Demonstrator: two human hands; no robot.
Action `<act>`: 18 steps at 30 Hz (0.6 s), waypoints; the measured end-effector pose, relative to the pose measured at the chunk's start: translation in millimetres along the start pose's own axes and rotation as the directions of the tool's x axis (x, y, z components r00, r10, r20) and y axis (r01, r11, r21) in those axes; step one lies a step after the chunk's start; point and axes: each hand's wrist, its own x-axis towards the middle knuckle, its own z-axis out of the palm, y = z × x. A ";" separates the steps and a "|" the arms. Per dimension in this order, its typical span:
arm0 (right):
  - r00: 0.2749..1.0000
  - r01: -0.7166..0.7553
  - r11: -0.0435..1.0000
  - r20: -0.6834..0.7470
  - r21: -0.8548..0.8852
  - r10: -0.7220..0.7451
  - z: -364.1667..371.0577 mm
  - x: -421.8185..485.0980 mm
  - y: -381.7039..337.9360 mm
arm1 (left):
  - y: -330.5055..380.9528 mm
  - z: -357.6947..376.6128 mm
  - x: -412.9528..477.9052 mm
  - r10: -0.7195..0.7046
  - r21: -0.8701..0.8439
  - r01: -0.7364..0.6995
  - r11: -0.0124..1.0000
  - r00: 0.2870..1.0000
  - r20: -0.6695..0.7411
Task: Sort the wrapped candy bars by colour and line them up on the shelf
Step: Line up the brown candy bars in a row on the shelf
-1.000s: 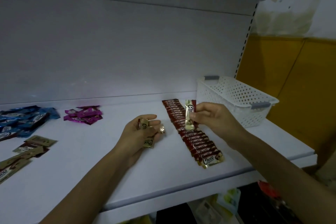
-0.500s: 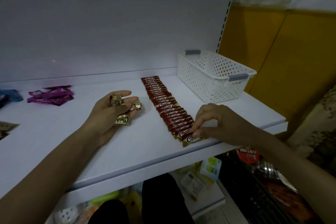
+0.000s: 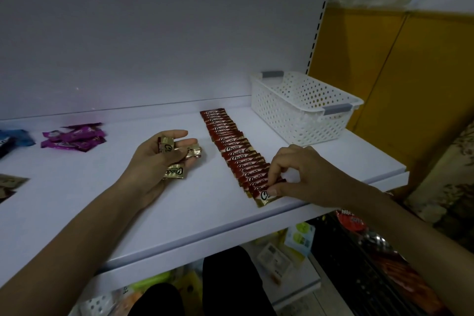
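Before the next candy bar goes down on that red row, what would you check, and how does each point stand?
1. The front red-and-gold wrapped bar lies flat at the near end of the row of red wrapped bars: ok.
2. The right hand is free to fetch the next bar: not ok, it pinches the front bar.
3. The left hand holds more gold-ended wrapped bars: ok.
4. Those bars match the red row: cannot tell, fingers cover much of them.
5. Bare white shelf ahead of the row: not ok, the row nearly reaches the front edge.
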 end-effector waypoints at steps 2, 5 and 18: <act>1.000 0.001 1.000 -0.001 0.001 -0.001 0.2 -0.2 0.9 | 0.2 0.2 0.0 0.002 0.000 -0.002 1.000 1.000 0.003; 1.000 -0.003 1.000 -0.004 0.014 0.003 -0.3 -1.3 3.3 | 0.1 0.7 -0.2 0.001 0.012 -0.001 1.000 1.000 0.003; 0.976 -0.075 0.942 -0.172 0.326 0.137 5.0 55.0 -18.8 | 1.0 0.2 -0.4 0.090 -0.067 -0.085 0.994 0.993 0.075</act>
